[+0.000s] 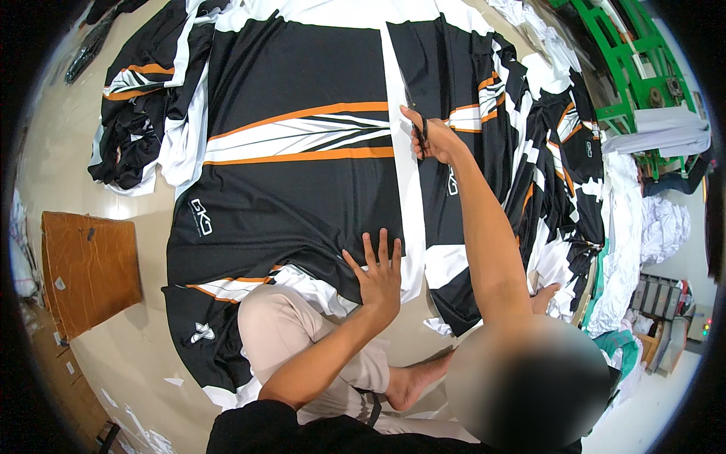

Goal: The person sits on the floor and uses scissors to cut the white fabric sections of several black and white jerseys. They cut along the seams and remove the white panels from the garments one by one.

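Note:
A large black printed fabric sheet (295,197) with orange and white stripes lies spread on the floor in front of me. My left hand (378,276) rests flat on its near right part, fingers spread. In my right hand (433,141) is a pair of dark-handled scissors (421,135), its blades pointing away from me along the white strip (408,197) between two black panels. The right-hand panel (442,76) carries matching stripes. How far the blades are apart is too small to tell.
Bunched striped fabric pieces lie at the far left (140,113) and along the right (560,166). A brown cardboard box (91,272) stands at left. At the upper right is a green metal frame (643,68). Small white scraps (174,381) lie on the floor near my knee.

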`<state>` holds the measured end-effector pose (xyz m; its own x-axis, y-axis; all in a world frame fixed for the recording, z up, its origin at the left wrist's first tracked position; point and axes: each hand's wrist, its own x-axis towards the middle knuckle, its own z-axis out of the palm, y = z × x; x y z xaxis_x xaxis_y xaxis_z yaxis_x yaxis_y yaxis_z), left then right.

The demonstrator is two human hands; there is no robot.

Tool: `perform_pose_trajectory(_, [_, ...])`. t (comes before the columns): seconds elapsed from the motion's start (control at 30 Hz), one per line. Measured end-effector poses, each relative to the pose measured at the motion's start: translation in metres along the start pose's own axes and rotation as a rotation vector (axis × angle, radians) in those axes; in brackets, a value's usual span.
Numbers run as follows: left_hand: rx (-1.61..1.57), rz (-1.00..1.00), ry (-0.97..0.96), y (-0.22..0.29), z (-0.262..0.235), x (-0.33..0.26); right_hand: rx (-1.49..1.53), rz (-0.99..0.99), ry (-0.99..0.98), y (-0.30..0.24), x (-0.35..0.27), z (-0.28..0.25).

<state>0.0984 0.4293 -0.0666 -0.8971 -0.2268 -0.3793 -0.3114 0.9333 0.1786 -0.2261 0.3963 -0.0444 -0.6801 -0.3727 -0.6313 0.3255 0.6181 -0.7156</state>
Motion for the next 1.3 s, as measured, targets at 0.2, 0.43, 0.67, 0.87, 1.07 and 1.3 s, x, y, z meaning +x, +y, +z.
perform_pose_trajectory(0.2, [-0.006,0.008,-0.047,0.0,-0.007,0.001,-0.06,-0.079,-0.035,0.015,0.011,-0.01])
perform_pose_trajectory(0.43, [-0.071,-0.011,0.018,-0.001,0.001,0.0,0.021,0.001,-0.026,-0.015,0.017,-0.006])
perform_pose_trajectory(0.67, [0.022,-0.01,0.146,0.001,0.009,-0.001,0.016,-0.036,-0.034,-0.025,0.041,-0.012])
perform_pose_trajectory(0.87, [-0.071,0.001,0.019,-0.002,-0.005,-0.001,-0.083,-0.091,0.025,-0.018,0.045,-0.007])
perform_pose_trajectory(1.07, [-0.175,0.048,0.0,-0.004,-0.034,-0.001,0.049,-0.025,-0.041,-0.038,0.047,-0.009])
perform_pose_trajectory(1.3, [-0.191,0.195,0.048,-0.021,-0.115,0.049,0.04,-0.014,-0.044,-0.05,0.062,-0.015])
